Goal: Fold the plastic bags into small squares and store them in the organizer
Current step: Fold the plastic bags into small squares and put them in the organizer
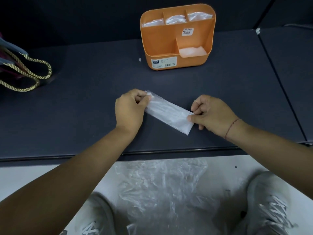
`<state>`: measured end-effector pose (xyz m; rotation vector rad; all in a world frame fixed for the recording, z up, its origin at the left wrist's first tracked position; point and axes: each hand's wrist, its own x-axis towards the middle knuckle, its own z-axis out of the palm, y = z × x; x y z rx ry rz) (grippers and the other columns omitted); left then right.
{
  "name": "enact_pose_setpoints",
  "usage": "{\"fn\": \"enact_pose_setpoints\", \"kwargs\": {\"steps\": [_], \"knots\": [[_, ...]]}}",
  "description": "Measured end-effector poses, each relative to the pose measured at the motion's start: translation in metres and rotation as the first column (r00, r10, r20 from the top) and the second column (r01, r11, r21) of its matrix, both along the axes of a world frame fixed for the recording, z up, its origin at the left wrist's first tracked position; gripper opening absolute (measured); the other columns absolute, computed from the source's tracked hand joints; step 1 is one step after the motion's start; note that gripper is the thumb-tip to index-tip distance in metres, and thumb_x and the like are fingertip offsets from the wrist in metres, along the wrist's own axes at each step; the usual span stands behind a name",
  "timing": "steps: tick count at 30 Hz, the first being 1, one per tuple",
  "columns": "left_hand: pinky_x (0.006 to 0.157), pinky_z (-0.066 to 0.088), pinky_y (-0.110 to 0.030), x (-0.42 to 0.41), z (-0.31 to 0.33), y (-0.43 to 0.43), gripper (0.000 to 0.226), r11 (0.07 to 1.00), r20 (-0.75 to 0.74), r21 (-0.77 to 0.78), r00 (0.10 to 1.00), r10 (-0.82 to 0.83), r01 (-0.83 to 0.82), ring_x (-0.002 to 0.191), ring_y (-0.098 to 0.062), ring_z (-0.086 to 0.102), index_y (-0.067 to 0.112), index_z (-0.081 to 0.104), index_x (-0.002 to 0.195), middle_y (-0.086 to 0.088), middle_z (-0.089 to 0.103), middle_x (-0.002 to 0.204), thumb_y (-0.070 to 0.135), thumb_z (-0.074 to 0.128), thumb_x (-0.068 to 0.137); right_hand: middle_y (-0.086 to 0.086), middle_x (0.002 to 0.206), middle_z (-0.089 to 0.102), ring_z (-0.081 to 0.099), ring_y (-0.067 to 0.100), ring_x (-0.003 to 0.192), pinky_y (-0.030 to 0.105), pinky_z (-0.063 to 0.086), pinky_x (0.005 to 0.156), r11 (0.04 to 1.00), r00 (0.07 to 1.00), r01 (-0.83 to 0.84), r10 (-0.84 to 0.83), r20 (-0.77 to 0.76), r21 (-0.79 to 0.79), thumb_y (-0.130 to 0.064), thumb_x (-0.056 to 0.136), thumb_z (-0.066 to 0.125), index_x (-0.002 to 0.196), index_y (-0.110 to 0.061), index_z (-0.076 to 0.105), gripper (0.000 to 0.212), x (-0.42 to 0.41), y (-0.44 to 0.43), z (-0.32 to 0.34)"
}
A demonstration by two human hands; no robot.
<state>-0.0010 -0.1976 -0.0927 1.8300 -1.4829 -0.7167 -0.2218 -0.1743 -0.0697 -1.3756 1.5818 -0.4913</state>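
Over the dark surface (84, 116), left grip (130, 109) and right grip (211, 114) pinch the ends of a soft, slippery-looking plastic bag (169, 114).

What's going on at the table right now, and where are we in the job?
A person is partway through folding one plastic bag: the left hand pinches one end of the long folded strip and the right hand pinches the other, over the dark table. It is not yet a square. Behind it, the orange organizer holds folded bags in four compartments. Crumpled bags lie on the floor.
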Motion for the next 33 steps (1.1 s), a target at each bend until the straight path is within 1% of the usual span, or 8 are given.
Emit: {"fn": "enact_pose_setpoints", "kwargs": {"steps": [5,7,12,16,20,23,27,33], "knots": [[0.099,0.043,-0.036,0.002,-0.001,0.005,0.024,0.982,0.245,-0.184,0.969,0.015,0.031,0.107,-0.021,0.053,0.012,0.065,0.118,-0.001,0.060,0.111,0.017,0.061,0.094,0.003,0.068,0.064,0.053,0.004,0.040,0.009,0.036,0.040,1.000,1.000,-0.004,0.004,-0.017,0.016,-0.007,0.083,0.073,0.079,-0.014,0.055,0.019,0.001,-0.004,0.001],[0.106,0.038,-0.034,-0.005,0.002,0.017,0.032,0.945,0.328,-0.260,0.939,-0.107,0.199,0.118,-0.023,0.050,0.008,0.062,0.124,-0.008,0.058,0.127,0.016,0.052,0.095,0.003,0.066,0.063,0.053,0.004,0.040,0.009,0.036,0.041,1.000,1.000,-0.009,0.009,-0.026,0.020,-0.007,0.082,0.073,0.078,-0.014,0.056,0.019,0.001,-0.006,0.002],[0.121,0.014,-0.040,-0.029,-0.019,0.061,0.065,0.830,0.576,-0.049,0.694,-0.431,0.556,0.146,-0.030,0.028,-0.002,0.048,0.139,-0.017,0.036,0.154,0.047,0.029,0.102,0.001,0.065,0.063,0.053,0.002,0.040,0.010,0.039,0.044,1.000,0.999,-0.022,0.023,-0.035,0.017,-0.005,0.082,0.072,0.078,-0.013,0.057,0.017,0.004,-0.007,0.003],[0.120,0.009,-0.038,-0.024,-0.029,0.066,0.087,0.857,0.654,0.108,0.613,-0.443,0.504,0.147,-0.030,0.025,-0.004,0.033,0.148,-0.019,0.030,0.157,0.063,0.005,0.100,0.002,0.081,0.064,0.056,0.005,0.051,0.017,0.047,0.058,0.999,0.994,-0.046,0.043,-0.097,-0.030,-0.009,0.080,0.075,0.081,-0.019,0.058,0.019,0.005,-0.004,-0.001],[0.121,0.009,-0.044,-0.024,-0.028,0.067,0.085,0.849,0.666,0.154,0.582,-0.467,0.505,0.148,-0.032,0.020,0.004,0.031,0.152,-0.018,0.025,0.159,0.064,0.003,0.099,-0.004,0.111,0.044,0.054,0.014,0.089,0.027,0.045,0.082,0.957,0.931,-0.192,0.107,-0.349,-0.218,-0.030,0.074,0.080,0.108,-0.023,0.055,0.043,0.008,0.008,-0.008],[0.119,0.016,-0.054,-0.023,-0.028,0.067,0.081,0.846,0.678,0.168,0.564,-0.471,0.506,0.148,-0.036,0.020,0.012,0.032,0.153,-0.016,0.024,0.160,0.065,0.004,0.098,-0.001,0.114,0.043,0.052,0.022,0.102,0.035,0.040,0.094,0.931,0.905,-0.204,0.061,-0.421,-0.303,-0.044,0.074,0.077,0.115,-0.021,0.055,0.052,0.004,0.013,-0.017],[0.115,0.016,-0.063,-0.019,-0.028,0.064,0.077,0.848,0.683,0.191,0.554,-0.477,0.494,0.147,-0.040,0.022,0.022,0.034,0.152,-0.011,0.027,0.160,0.067,0.004,0.097,0.001,0.107,0.049,0.054,0.024,0.102,0.034,0.033,0.092,0.921,0.876,-0.154,-0.040,-0.480,-0.358,-0.041,0.077,0.073,0.105,-0.019,0.061,0.038,-0.012,0.010,-0.025],[0.115,0.013,-0.065,-0.018,-0.026,0.062,0.077,0.849,0.688,0.220,0.541,-0.484,0.480,0.148,-0.039,0.018,0.026,0.031,0.153,-0.010,0.025,0.161,0.069,0.004,0.095,-0.006,0.092,0.050,0.049,0.012,0.082,0.039,0.042,0.089,0.905,0.900,-0.122,-0.073,-0.431,-0.407,-0.024,0.089,0.063,0.089,-0.022,0.061,0.003,-0.018,0.003,-0.021]]}}
